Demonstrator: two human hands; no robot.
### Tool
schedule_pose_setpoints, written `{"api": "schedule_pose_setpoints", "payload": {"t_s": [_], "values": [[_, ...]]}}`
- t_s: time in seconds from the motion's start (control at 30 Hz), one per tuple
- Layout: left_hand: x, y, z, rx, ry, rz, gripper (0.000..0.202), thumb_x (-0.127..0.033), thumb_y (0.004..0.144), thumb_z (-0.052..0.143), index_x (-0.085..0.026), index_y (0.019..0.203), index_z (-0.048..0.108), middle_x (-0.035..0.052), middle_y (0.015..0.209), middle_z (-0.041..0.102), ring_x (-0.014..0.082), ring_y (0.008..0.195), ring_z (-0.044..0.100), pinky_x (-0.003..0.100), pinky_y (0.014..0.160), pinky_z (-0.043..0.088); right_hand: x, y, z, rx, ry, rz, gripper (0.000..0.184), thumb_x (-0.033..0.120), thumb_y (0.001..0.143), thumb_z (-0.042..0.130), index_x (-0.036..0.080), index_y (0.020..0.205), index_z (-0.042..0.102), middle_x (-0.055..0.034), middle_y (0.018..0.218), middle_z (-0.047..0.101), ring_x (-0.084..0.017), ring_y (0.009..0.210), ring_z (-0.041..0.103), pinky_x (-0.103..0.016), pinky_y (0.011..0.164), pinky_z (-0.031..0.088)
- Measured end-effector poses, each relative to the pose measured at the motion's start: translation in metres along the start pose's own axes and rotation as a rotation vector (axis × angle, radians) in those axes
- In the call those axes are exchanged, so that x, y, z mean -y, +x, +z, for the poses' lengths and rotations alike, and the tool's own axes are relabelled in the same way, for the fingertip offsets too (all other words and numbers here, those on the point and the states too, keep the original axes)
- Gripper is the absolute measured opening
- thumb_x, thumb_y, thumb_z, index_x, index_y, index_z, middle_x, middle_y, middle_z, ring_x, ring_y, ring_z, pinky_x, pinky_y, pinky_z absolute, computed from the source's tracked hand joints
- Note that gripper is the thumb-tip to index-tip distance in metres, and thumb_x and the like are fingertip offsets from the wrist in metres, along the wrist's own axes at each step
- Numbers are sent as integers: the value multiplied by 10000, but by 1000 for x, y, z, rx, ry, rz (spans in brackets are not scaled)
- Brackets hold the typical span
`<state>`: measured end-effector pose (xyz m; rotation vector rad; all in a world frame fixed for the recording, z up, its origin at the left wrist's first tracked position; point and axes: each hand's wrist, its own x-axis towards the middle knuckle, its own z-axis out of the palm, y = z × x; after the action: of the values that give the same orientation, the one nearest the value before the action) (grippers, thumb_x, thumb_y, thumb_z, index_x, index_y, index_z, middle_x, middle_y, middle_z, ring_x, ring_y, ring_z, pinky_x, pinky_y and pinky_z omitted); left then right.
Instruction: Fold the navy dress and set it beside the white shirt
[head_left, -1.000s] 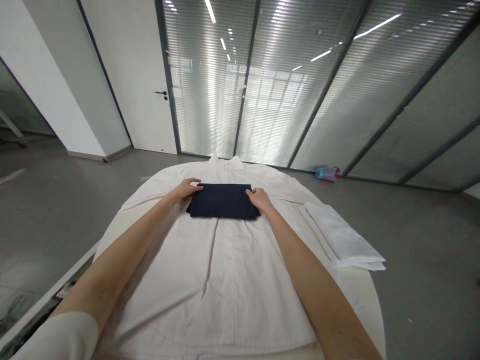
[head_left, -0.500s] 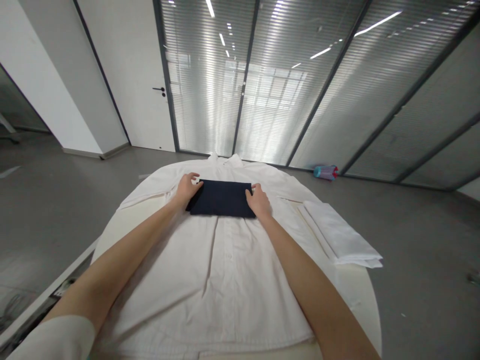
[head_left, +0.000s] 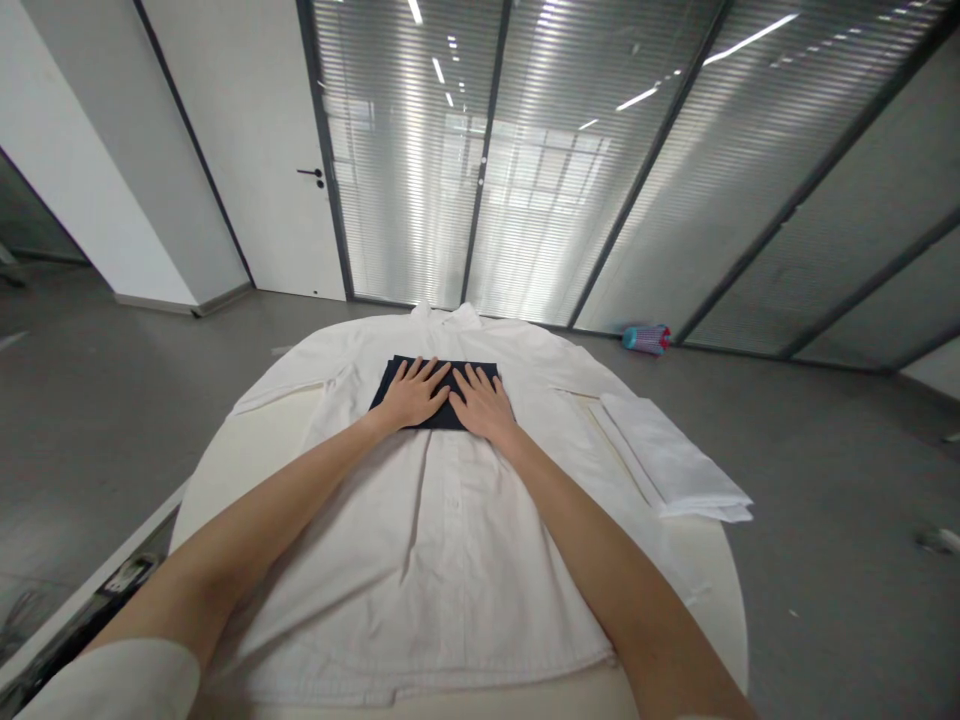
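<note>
A dark navy folded cloth (head_left: 442, 416) lies on the upper chest of a white button-up shirt (head_left: 420, 580), which is spread flat with its collar at the far end. My left hand (head_left: 417, 393) rests flat on the cloth's left half, fingers spread. On the right half lies my right hand (head_left: 482, 402), also flat with fingers apart, the two thumbs almost touching. What kind of garment the dark cloth is, I cannot tell. Parts of it are hidden under both palms.
Beneath the shirt is a round cream table (head_left: 712, 565). A folded white cloth (head_left: 667, 455) lies at its right edge, one corner overhanging. Beyond, on the grey floor, sits a blue, striped and red object (head_left: 646, 339) near the glass partition. A door (head_left: 247, 150) stands at back left.
Both hands have left the side edges of the dark cloth and moved inward onto its top, fingers now spread flat. The cloth stays in about the same place on the shirt.
</note>
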<state>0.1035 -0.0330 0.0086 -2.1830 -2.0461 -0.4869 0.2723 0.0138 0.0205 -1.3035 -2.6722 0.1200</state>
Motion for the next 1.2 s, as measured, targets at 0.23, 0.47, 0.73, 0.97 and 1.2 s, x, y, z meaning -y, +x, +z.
{"api": "schedule_pose_setpoints", "payload": {"t_s": [0.23, 0.47, 0.73, 0.97, 1.2], "values": [[3, 5, -1, 107, -9, -59, 633, -520, 1008, 376, -242, 1575, 329, 119, 1617, 320, 354, 1495, 267, 534, 1204, 191, -4, 7, -2, 144, 49, 70, 685, 523, 1027, 244, 156, 1606, 207, -100, 1672, 94, -262, 1540, 100, -543, 1219, 97], [13, 7, -7, 32, -10, -5, 631, -564, 1004, 356, -249, 1549, 389, 129, 1584, 387, 380, 1480, 288, 571, 1190, 185, -8, 2, -7, -45, 1, 47, 634, 436, 1016, 300, 147, 1581, 296, -94, 1669, 142, -315, 1535, 82, -562, 1216, 77], [33, 10, 0, 193, -63, -128, 697, -630, 1000, 271, -265, 1594, 260, 111, 1646, 244, 338, 1526, 175, 597, 1178, 206, -21, 12, 1, 130, 83, 85, 692, 478, 1016, 237, 120, 1606, 189, -98, 1676, 75, -286, 1541, 62, -563, 1216, 95], [33, 10, -1, 218, -26, -124, 701, -627, 1006, 248, -260, 1603, 227, 106, 1657, 217, 329, 1530, 161, 568, 1187, 213, -22, 16, 2, 178, 90, 100, 697, 486, 1012, 228, 137, 1612, 158, -93, 1679, 27, -265, 1545, 23, -553, 1216, 88], [24, 8, -13, 105, 13, -90, 680, -632, 998, 291, -256, 1561, 356, 106, 1630, 297, 353, 1519, 192, 611, 1192, 155, -17, 10, -6, 31, 33, 86, 651, 466, 1018, 266, 160, 1593, 258, -92, 1672, 134, -299, 1537, 72, -563, 1214, 56]]}}
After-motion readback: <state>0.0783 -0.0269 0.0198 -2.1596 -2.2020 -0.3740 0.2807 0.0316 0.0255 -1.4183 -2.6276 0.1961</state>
